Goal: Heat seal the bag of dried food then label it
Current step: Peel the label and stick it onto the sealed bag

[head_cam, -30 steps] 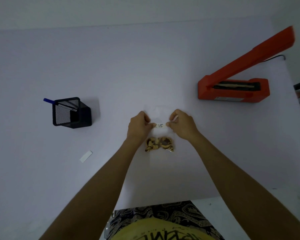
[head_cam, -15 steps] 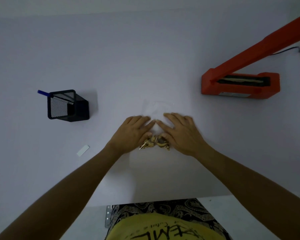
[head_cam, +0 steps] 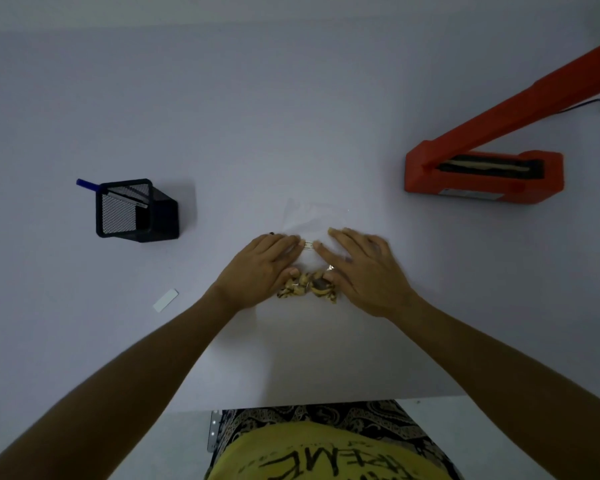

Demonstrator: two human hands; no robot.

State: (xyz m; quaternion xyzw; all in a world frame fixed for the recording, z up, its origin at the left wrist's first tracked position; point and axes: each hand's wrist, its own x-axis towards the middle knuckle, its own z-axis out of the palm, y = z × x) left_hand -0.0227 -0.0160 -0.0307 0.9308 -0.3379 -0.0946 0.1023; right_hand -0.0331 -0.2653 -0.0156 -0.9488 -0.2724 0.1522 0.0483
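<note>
A clear plastic bag (head_cam: 312, 216) lies flat on the white table (head_cam: 291, 116), with brown dried food (head_cam: 307, 287) bunched at its near end. A small white label (head_cam: 309, 244) sits on the bag between my fingertips. My left hand (head_cam: 260, 268) lies flat on the bag's left side, fingers straight, touching the label's left end. My right hand (head_cam: 364, 268) lies flat on the right side, its fingers pressing the label's right end. The orange heat sealer (head_cam: 482, 174) stands at the right with its arm raised.
A black mesh pen holder (head_cam: 136, 209) with a blue pen (head_cam: 87, 184) stands at the left. A white strip of label backing (head_cam: 165, 300) lies near it on the table. The sealer's black cable (head_cam: 589, 105) runs off at the far right.
A second ago both hands pinched the label's ends above the bag. They then flattened onto the bag, and now the fingertips have spread apart, showing the label between them.
</note>
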